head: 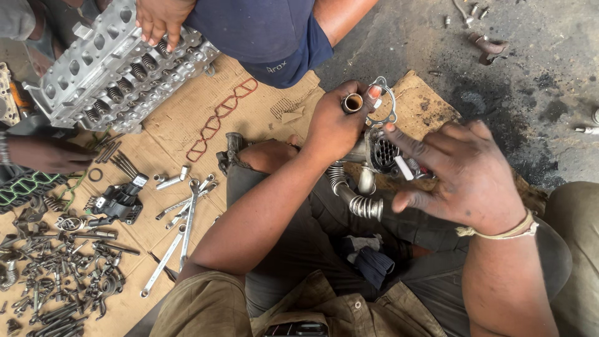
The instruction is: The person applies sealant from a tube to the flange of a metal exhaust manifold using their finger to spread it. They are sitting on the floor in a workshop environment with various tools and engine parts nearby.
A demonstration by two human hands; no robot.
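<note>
The cardboard sheet (262,115) covers the concrete floor (499,75) and carries most of the parts. The cylinder head (112,68) lies at its upper left — valve springs upward — with another person's hand (161,19) resting on its top edge. A second co-worker's hand (47,155) sits at the left edge.

The metal cooler assembly (374,159) is over the person's lap, its honeycomb end face toward the camera and a corrugated pipe (355,200) curling below it. The left hand (334,122) is closed on the assembly's upper part, fingers wrapped round a short open tube (352,103), with a thin metal gasket (382,103) pinned at the fingertips. The right hand (465,178) hovers just beside the honeycomb face, fingers spread and holding nothing, the index tip touching or nearly touching it — I cannot tell which.

Spanners (181,231) lie near the left knee. A red gasket (218,118) lies flat above them. Loose bolts (59,274) are heaped lower left.
</note>
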